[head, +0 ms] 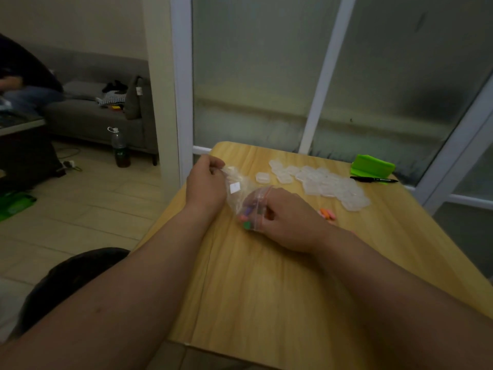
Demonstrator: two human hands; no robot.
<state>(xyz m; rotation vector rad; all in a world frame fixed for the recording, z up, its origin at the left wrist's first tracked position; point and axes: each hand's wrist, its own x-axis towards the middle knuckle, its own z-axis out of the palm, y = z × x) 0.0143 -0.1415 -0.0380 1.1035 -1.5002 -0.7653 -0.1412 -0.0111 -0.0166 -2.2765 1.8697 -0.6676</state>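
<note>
A clear zip bag point(241, 192) with a red seal strip and a white label lies tilted over the wooden table point(266, 276). Small coloured pieces, pink, purple and green point(246, 217), sit in its lower end. My left hand point(206, 182) pinches the bag's upper end at the far left. My right hand point(286, 217) grips the bag's mouth by the red strip, fingers curled round it. A few orange and pink pieces point(327, 213) lie on the table just right of my right hand.
Several small clear plastic boxes point(320, 181) are spread across the table's far side. A black marker point(373, 179) and a green holder point(372, 165) lie at the far right corner. Frosted glass doors stand behind the table. A sofa, a bottle point(120, 148) and a seated person are at left.
</note>
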